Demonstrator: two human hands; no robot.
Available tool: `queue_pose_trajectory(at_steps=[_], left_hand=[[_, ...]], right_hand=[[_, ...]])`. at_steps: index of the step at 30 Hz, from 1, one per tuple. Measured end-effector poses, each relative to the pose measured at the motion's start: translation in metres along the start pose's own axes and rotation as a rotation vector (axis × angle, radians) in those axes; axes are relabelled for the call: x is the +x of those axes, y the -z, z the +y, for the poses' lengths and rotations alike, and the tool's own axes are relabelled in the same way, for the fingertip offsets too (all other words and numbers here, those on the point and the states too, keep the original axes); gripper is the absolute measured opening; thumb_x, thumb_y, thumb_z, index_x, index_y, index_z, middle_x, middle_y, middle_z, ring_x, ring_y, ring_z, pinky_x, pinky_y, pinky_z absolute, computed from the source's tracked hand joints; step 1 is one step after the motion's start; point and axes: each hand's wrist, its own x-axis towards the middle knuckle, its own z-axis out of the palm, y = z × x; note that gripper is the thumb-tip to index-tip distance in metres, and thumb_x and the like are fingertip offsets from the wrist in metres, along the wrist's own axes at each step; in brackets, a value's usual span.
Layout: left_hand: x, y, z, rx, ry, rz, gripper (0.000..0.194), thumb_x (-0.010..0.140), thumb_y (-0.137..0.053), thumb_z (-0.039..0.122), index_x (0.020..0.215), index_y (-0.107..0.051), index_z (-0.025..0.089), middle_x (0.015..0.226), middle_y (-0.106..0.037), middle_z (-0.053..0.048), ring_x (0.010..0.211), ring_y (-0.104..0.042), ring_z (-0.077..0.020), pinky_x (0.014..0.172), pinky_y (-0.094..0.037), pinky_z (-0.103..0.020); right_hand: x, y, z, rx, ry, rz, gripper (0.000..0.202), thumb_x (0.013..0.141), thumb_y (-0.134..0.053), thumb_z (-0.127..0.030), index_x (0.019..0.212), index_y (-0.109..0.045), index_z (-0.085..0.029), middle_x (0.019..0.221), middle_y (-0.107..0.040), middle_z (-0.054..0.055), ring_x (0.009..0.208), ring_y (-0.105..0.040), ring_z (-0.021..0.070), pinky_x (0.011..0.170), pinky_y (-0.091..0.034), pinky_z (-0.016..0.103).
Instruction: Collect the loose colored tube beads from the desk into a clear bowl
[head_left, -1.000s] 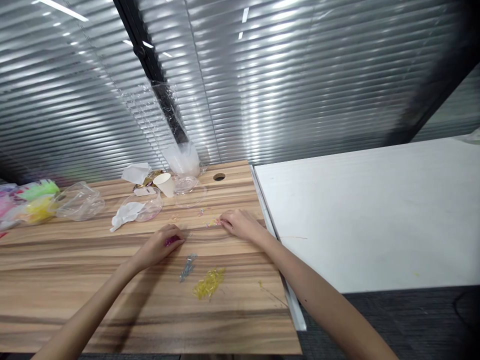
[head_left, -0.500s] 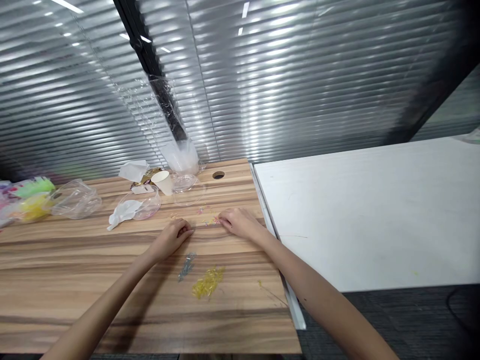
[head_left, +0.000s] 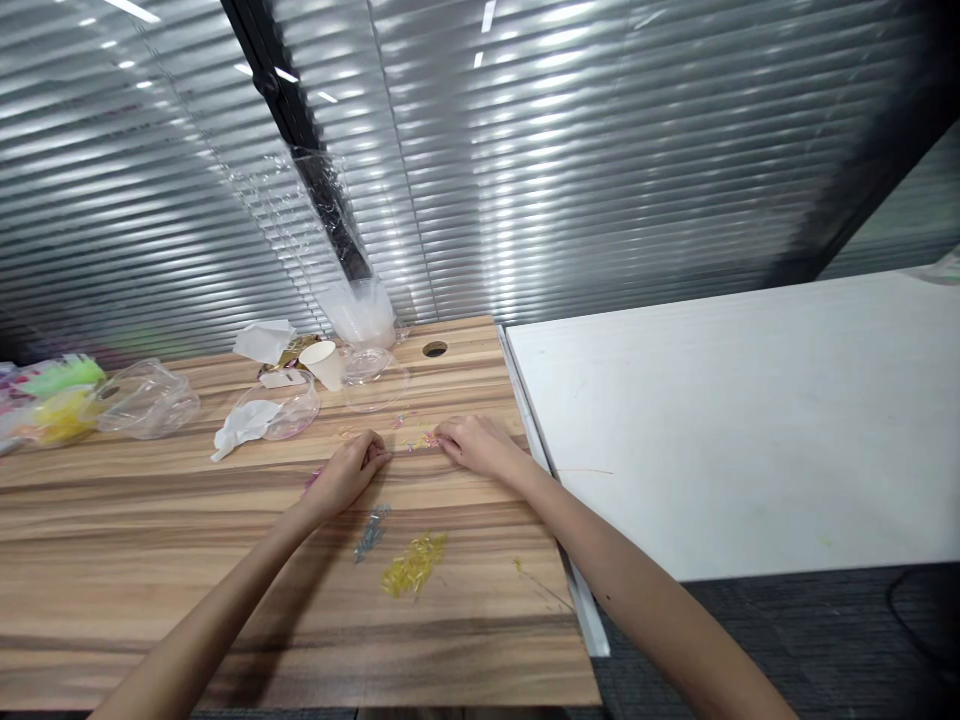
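Note:
My left hand rests on the wooden table with its fingers curled and the thumb meeting the forefinger; anything between them is too small to make out. My right hand lies to the right, fingertips pinched down at a small scatter of multicoloured bits. What that pinch holds is hidden. Pink bits show beside my left wrist. Nearer me lie a pile of grey-blue slivers and a larger pile of yellow slivers.
Toward the back stand a paper cup, clear plastic lids, a translucent bag and crumpled tissue. Colourful bags are at far left. A thin stem lies near the right edge, beside a white table.
My left hand has shifted slightly up, and pink bits now show beside its wrist. The right hand stays nearly still at the multicoloured bits. The view has tilted a little.

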Motion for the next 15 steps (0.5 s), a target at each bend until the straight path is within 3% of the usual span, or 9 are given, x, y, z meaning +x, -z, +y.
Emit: queue_pose_trajectory(at_steps=[15], left_hand=[[0.0037,0.0005,0.0012,0.023,0.004,-0.04,0.026,0.084,-0.039,0.042,0.072,-0.046,0.02,0.066,-0.054,-0.002,0.064,-0.052,-0.0191,0.059,-0.037,-0.03]], right_hand=[[-0.0004,0.0011,-0.0012,0.007,-0.023,-0.019,0.029,0.095,-0.036,-0.026,0.095,-0.065,-0.018,0.095,-0.068,0.008,0.084,-0.062,0.02,0.068,-0.036,0.025]])
